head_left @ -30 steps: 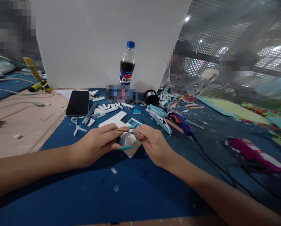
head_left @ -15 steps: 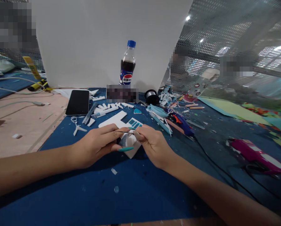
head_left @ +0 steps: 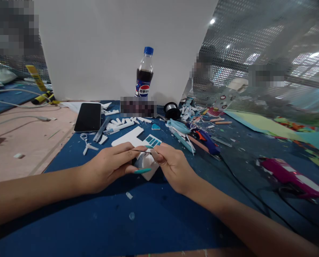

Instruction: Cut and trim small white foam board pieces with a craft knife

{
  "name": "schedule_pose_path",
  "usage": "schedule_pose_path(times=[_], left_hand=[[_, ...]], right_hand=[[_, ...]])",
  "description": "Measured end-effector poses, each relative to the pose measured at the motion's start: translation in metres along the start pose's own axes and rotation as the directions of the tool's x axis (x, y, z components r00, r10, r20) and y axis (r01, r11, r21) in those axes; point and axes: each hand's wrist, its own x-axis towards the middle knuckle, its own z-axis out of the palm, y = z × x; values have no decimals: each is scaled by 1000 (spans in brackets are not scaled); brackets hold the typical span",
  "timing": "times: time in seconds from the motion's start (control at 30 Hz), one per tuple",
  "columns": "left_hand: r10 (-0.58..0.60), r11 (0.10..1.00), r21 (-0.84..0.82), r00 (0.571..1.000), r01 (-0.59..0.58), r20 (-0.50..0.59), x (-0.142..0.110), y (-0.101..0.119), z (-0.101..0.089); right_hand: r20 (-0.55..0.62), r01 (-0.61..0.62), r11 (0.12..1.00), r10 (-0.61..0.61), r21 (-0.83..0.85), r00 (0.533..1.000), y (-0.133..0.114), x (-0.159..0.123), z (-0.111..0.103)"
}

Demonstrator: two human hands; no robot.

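My left hand (head_left: 106,167) is closed in a pinch, its long teal nails pointing right, on the end of a thin dark strip (head_left: 142,151). Facing it, my right hand (head_left: 175,166) is closed on a small greyish flat piece (head_left: 156,156) at the strip's other end. Whether strip and piece are joined, I cannot tell. Below and between the fingers shows a whitish, partly see-through thing (head_left: 145,162), too covered to name. A white flat cutout (head_left: 128,137) lies behind the hands, beside a white panel with a teal grid (head_left: 152,140).
Behind stand a cola bottle (head_left: 144,76) and a black spool (head_left: 172,111). A dark-screened tablet or phone (head_left: 88,117) lies left, near white scraps (head_left: 119,123). To the right are a blue glue gun (head_left: 206,140) and a magenta corded tool (head_left: 290,176) on the blue mat (head_left: 95,221).
Both hands keep nearly the same place and grip. The view has shifted very slightly; the objects on the mat have not moved.
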Motion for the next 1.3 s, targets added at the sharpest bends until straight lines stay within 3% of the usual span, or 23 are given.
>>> schedule_pose_path(times=[0.17,0.4,1.0,1.3], left_hand=[[18,1000,20,996,-17,-83,1,0,-1],[-75,995,46,972,87,-223,0,0,0],[28,993,120,988,-10,-150,3,3,-1],[29,997,80,989,-17,-143,2,3,0]], right_hand=[[-74,-5,999,9,43,997,0,1,1],[-84,-60,997,65,53,994,4,2,1],[-38,-49,998,50,34,998,1,0,0],[-32,-30,998,32,52,999,1,0,1]])
